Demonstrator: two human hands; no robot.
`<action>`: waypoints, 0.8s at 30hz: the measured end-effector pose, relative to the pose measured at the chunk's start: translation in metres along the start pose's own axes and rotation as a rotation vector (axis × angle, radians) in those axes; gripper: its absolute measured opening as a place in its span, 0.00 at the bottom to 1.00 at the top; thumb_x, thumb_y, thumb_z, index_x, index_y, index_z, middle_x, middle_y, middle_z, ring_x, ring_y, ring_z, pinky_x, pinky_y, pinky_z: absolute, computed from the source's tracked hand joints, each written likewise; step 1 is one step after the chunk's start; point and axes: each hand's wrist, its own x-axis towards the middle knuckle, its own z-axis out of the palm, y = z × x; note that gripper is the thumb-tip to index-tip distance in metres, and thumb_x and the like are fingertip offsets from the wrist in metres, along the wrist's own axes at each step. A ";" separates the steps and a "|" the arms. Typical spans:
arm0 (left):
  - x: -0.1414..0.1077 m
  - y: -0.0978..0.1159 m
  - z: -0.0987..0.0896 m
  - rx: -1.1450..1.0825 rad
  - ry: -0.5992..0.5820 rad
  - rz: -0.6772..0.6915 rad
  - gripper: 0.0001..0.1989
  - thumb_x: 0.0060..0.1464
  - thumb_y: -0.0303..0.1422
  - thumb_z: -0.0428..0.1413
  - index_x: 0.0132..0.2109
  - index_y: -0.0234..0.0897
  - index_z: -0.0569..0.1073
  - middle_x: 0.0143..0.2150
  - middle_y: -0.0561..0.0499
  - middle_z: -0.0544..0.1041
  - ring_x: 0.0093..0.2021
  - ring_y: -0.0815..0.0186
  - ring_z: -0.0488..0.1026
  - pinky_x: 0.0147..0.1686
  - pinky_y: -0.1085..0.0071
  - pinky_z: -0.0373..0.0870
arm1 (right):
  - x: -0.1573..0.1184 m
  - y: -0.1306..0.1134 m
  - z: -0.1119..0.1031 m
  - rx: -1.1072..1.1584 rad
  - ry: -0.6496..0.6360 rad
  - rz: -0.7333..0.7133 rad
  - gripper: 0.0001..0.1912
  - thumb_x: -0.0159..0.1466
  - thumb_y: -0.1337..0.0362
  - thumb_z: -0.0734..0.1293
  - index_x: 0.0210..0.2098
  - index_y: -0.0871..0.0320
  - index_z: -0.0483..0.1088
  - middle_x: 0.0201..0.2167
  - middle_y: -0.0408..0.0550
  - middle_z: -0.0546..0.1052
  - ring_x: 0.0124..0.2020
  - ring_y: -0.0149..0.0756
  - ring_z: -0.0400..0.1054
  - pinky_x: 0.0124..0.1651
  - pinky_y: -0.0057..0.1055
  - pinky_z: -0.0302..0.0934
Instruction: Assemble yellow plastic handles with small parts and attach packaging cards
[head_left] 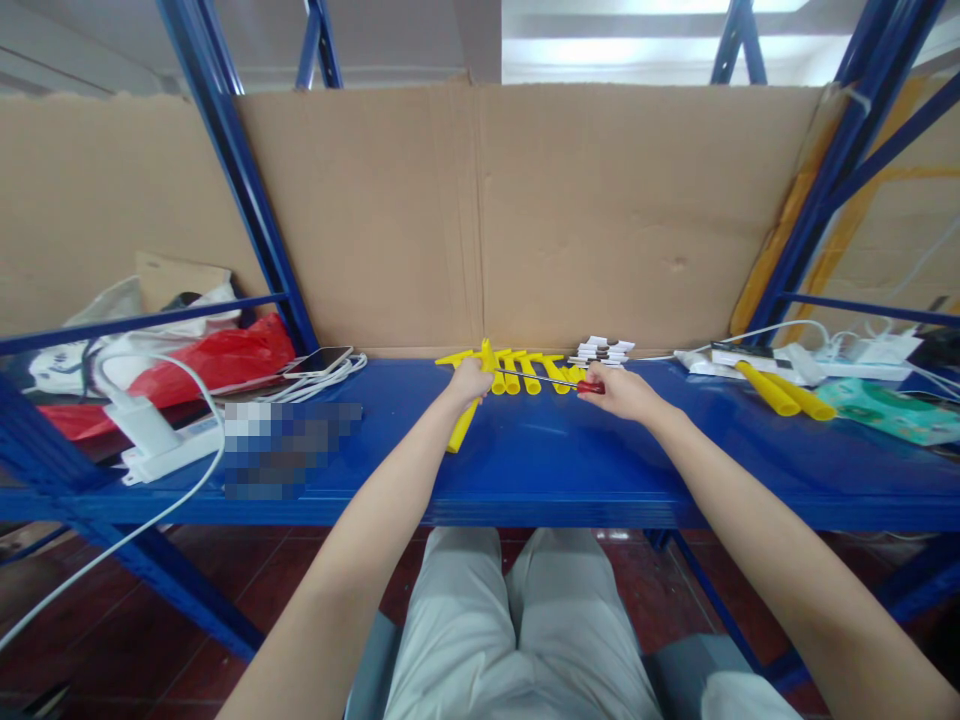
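Note:
My left hand (pixel 471 382) is closed around a yellow tube-like piece (pixel 463 430), whose ends stick out above and below the fingers. In my right hand (pixel 624 392) is a screwdriver (pixel 541 378) with a red handle and a long thin metal shaft. That shaft points left, and its tip reaches the yellow piece beside my left hand; whether it sits inside the piece I cannot tell. Behind the shaft, several similar yellow pieces (pixel 529 376) lie in a row on the blue shelf (pixel 555 460). A stack of small white and brown items (pixel 601 351) lies beyond my right hand.
Cardboard (pixel 570 220) walls off the back, between blue posts. To the left are a white power strip (pixel 169 450), a red bag (pixel 217 365), a phone (pixel 324 360) and coiled cable (pixel 330 380). Two yellow tubes (pixel 772 390) and a green packet (pixel 889 410) lie right.

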 end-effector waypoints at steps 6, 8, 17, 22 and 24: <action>0.000 0.000 0.000 -0.021 0.003 0.004 0.07 0.52 0.20 0.51 0.30 0.32 0.70 0.12 0.59 0.59 0.14 0.73 0.60 0.19 0.77 0.56 | -0.002 -0.003 -0.005 0.018 -0.066 -0.034 0.10 0.63 0.57 0.61 0.32 0.55 0.69 0.30 0.47 0.78 0.30 0.36 0.70 0.29 0.27 0.52; 0.000 0.000 0.000 -0.018 0.007 0.005 0.07 0.52 0.19 0.50 0.30 0.32 0.69 0.12 0.59 0.59 0.14 0.73 0.59 0.19 0.77 0.56 | -0.002 -0.003 -0.005 0.037 -0.063 -0.035 0.09 0.63 0.57 0.61 0.34 0.54 0.70 0.31 0.47 0.78 0.31 0.36 0.71 0.29 0.27 0.53; 0.002 -0.001 0.001 -0.005 0.003 0.006 0.07 0.52 0.19 0.50 0.32 0.30 0.72 0.12 0.59 0.58 0.14 0.72 0.59 0.19 0.76 0.58 | -0.001 -0.001 -0.001 -0.002 -0.015 0.001 0.08 0.61 0.58 0.64 0.35 0.55 0.68 0.32 0.48 0.78 0.31 0.37 0.71 0.28 0.27 0.52; 0.001 0.000 0.000 -0.011 0.008 0.008 0.08 0.52 0.19 0.50 0.30 0.31 0.71 0.12 0.58 0.60 0.14 0.72 0.60 0.20 0.76 0.58 | -0.002 -0.003 -0.005 0.020 -0.054 -0.042 0.10 0.63 0.58 0.61 0.32 0.55 0.71 0.29 0.47 0.78 0.29 0.35 0.69 0.28 0.27 0.52; 0.001 0.000 0.000 -0.014 0.013 0.005 0.08 0.51 0.19 0.50 0.29 0.31 0.70 0.12 0.58 0.60 0.14 0.72 0.61 0.19 0.76 0.58 | -0.001 -0.003 -0.005 0.027 -0.043 -0.044 0.11 0.63 0.57 0.61 0.33 0.54 0.72 0.29 0.47 0.78 0.29 0.35 0.70 0.28 0.27 0.52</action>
